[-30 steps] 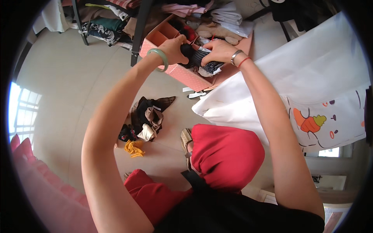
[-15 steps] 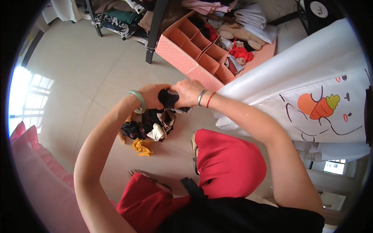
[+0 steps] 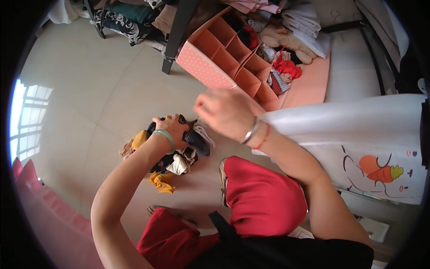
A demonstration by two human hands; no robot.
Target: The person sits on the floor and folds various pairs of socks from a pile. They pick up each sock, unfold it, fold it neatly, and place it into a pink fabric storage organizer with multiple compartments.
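Touching clothes pile, left hand wide, right hand near box edge, grip unclear, floor stretching leftward

Home rm: stacked clothes, pink divided box.

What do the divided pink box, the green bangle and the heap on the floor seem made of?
Divided pink box: probably fabric-covered board; matte, with thin dividers and a dotted outer wall.
Green bangle: stone, glass or plastic, unclear; smooth, rigid-looking ring.
Heap: soft cloth, mostly matte, from its loose folds and crumples; fibre can't be told.
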